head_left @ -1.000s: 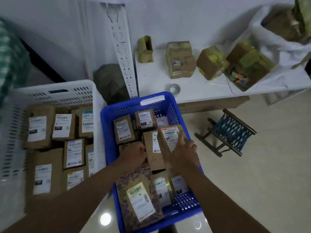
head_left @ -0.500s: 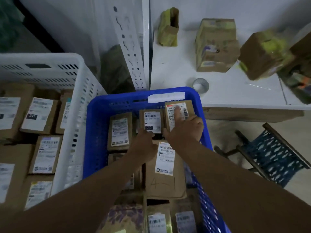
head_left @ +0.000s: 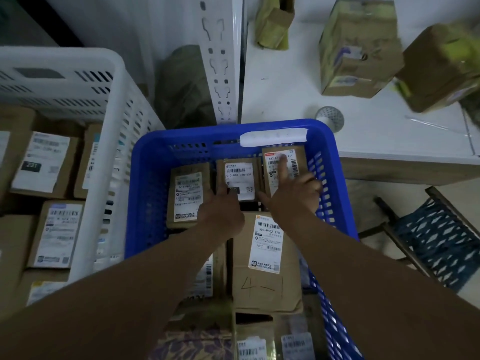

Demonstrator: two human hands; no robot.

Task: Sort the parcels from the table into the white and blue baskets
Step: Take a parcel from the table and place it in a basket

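Both my hands are inside the blue basket (head_left: pixel 145 193), which holds several brown labelled parcels. My right hand (head_left: pixel 293 193) presses with a straight forefinger on the label of the parcel (head_left: pixel 296 158) standing at the basket's far right corner. My left hand (head_left: pixel 223 211) rests with its fingers on the lower edge of the middle parcel (head_left: pixel 239 175). A larger box marked "4-1" (head_left: pixel 265 289) lies nearer me, under my forearms. The white basket (head_left: pixel 104 141) to the left is filled with several labelled parcels. On the white table (head_left: pixel 285 81) stand more taped cardboard parcels (head_left: pixel 358 48).
A roll of tape (head_left: pixel 330 118) lies on the table near the blue basket. A perforated white post (head_left: pixel 218 55) stands between the baskets and the table. A small blue woven stool (head_left: pixel 441 237) sits on the floor at the right.
My right hand has carried the labelled parcel from the basket's middle to its far right corner and set it there. My left hand moved forward to the middle parcel. The view closed in.
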